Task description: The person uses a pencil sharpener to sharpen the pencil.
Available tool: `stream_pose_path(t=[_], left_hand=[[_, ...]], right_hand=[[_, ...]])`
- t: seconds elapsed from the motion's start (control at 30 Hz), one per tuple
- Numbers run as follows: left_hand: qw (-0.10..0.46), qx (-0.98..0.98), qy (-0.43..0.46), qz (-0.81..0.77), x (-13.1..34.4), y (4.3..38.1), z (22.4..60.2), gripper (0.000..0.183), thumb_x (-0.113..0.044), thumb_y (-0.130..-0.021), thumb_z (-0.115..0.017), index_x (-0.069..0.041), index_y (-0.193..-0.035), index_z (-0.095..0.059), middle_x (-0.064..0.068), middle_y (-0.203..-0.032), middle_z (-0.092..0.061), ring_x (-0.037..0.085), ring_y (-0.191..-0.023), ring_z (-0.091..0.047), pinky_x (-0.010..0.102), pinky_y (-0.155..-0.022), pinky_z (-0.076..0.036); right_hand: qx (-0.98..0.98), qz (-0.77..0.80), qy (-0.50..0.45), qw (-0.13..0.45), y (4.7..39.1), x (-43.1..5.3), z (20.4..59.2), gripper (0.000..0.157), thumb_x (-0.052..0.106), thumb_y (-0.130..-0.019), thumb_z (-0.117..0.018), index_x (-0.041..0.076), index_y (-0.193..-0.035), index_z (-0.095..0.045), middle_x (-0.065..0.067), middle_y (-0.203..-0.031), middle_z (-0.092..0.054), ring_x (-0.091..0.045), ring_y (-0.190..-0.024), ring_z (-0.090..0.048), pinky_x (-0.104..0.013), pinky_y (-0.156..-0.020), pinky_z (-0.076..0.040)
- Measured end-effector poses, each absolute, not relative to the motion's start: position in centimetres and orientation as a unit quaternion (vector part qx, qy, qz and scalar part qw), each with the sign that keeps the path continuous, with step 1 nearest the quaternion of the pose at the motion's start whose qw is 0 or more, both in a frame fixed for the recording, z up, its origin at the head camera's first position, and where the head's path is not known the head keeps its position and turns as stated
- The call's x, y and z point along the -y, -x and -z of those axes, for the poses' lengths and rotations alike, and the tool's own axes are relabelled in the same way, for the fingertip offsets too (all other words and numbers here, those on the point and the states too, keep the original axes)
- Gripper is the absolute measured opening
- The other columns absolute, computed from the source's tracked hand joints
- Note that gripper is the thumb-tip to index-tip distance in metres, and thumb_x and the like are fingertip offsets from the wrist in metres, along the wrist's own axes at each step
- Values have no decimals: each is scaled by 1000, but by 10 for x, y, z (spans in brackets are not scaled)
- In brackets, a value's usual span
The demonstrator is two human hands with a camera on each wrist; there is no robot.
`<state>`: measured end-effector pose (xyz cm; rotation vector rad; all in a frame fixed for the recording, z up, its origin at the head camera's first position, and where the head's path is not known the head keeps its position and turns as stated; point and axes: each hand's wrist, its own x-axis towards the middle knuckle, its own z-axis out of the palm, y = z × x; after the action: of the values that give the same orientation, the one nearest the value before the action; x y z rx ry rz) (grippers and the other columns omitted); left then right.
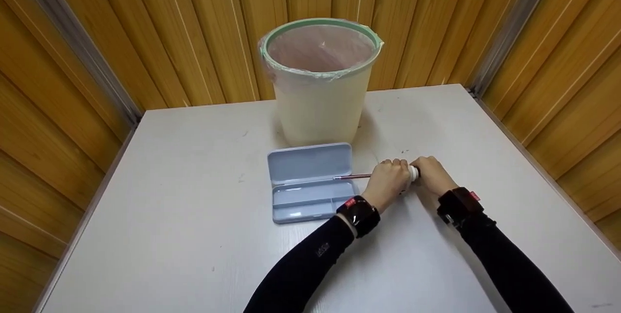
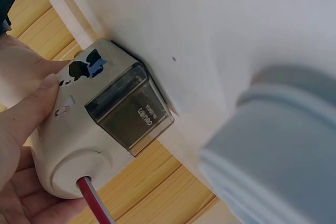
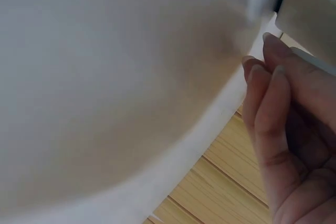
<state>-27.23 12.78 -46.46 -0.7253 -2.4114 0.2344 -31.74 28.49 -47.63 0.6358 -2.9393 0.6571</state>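
My left hand [image 1: 388, 182] grips a white pencil sharpener [image 2: 73, 129] on the table, its thumb across the top. A see-through shavings drawer [image 2: 136, 114] shows on the sharpener's side. From its front hole a red pencil [image 2: 94, 200] sticks out, its other end reaching over the pencil case [image 1: 310, 162]. My right hand [image 1: 434, 175] is at the sharpener's far end, fingers curled in a pinch at the crank; the crank handle is mostly hidden by the fingers. The light blue pencil case lies with its lid up, left of my left hand, and its compartments hold nothing visible.
Behind the pencil case stands a cream bin [image 1: 320, 109] with a green rim and a clear liner. All of this is on a white table [image 1: 194, 167], with wood-pattern walls [image 1: 204, 36] along the back and sides.
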Motion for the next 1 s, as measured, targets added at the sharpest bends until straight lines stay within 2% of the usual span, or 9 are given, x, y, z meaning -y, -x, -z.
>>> stream_pose_path(t=[0.13, 0.37, 0.47, 0.67, 0.83, 1.0], left_hand=[[307, 908, 270, -96, -128, 273, 465, 9, -21, -88, -62, -17, -89, -69, -9, -77, -68, 5, -64, -62, 19, -55, -50], [319, 906, 258, -101, -130, 273, 467, 9, -24, -88, -62, -17, -88, -69, -9, -76, -68, 4, -62, -61, 17, -54, -49], [321, 907, 255, -98, -131, 272, 467, 9, -24, -88, -62, -17, -87, -68, -9, -75, -68, 4, -62, -60, 17, -53, -49], [309, 910, 259, -97, -131, 271, 466, 8, -23, -87, -63, -17, -88, -68, -9, -77, -69, 5, -63, -62, 18, -55, -50], [294, 912, 262, -111, -130, 272, 464, 11, -16, -88, -59, -16, -91, -69, -9, -79, -69, 4, -65, -61, 17, -56, -50], [283, 913, 270, -116, -131, 272, 463, 15, -12, -89, -56, -17, -90, -70, -9, -78, -68, 4, -65, -61, 17, -56, -50]], right_hand=[[952, -216, -215, 40, 317, -285, 476, 8, -6, -64, -76, -2, -69, -71, -11, -68, -70, -14, -60, -47, -33, -58, -44], [952, -215, -216, 35, 316, -286, 476, 8, -7, -63, -75, -2, -66, -69, -8, -64, -66, -14, -59, -45, -31, -57, -42], [954, -205, -217, 32, 315, -286, 476, 10, -5, -64, -76, -1, -64, -66, -8, -63, -65, -15, -59, -45, -32, -57, -43], [951, -221, -218, 8, 302, -291, 473, 18, -2, -69, -77, 1, -62, -61, -6, -64, -64, -14, -60, -46, -26, -57, -39], [935, -269, -231, -24, 288, -296, 470, 10, -3, -70, -78, 1, -70, -70, -9, -69, -71, -11, -61, -58, -22, -60, -46], [931, -275, -236, -32, 277, -299, 464, 11, -6, -72, -77, 2, -69, -71, -5, -64, -69, -8, -58, -54, -20, -57, -45]])
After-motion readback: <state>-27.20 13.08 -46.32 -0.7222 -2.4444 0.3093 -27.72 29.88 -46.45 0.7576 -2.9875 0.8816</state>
